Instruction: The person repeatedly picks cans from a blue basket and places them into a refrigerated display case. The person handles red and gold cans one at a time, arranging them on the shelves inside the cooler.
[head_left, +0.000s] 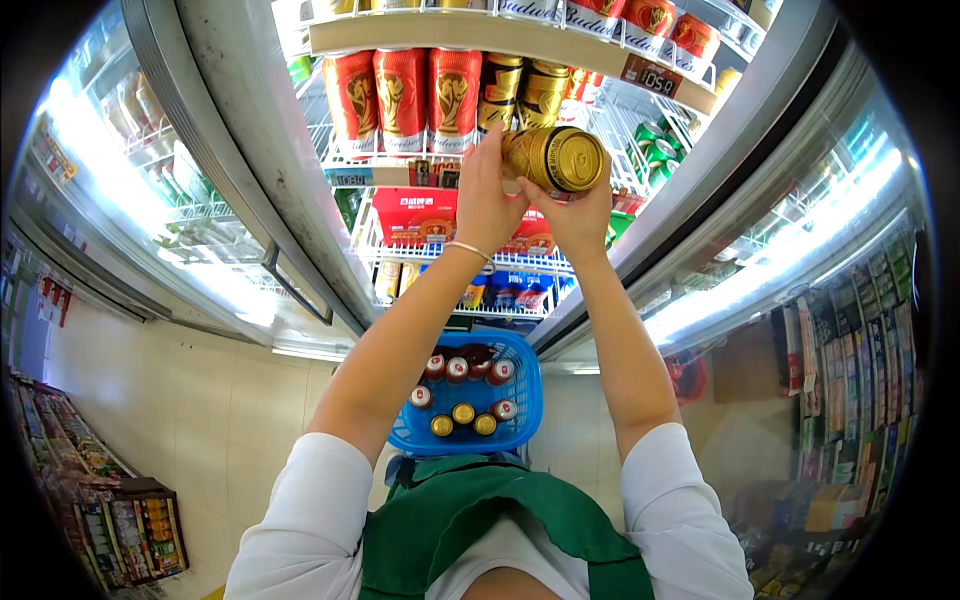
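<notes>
A gold beer can (559, 159) lies tilted between my hands in the fridge doorway, its pull-tab end towards me. My right hand (576, 214) grips it from below and the right, thumb along its lower side. Around its far left end my left hand (487, 199) is closed, the fingertips partly hidden. Just behind, gold-and-black cans (541, 94) stand on the wire shelf, beside a row of red Budweiser cans (405, 101). Below my forearms a blue plastic basket (531, 390) holds several red cans (457, 369) and three gold cans (463, 413).
Metal door frames rise left (247, 150) and right (720, 172) of my arms. Red beer cartons (415, 216) sit one shelf lower, with blue packs (517, 291) beneath. Green cans (660, 154) stand at the right. A price rail (465, 36) edges the upper shelf.
</notes>
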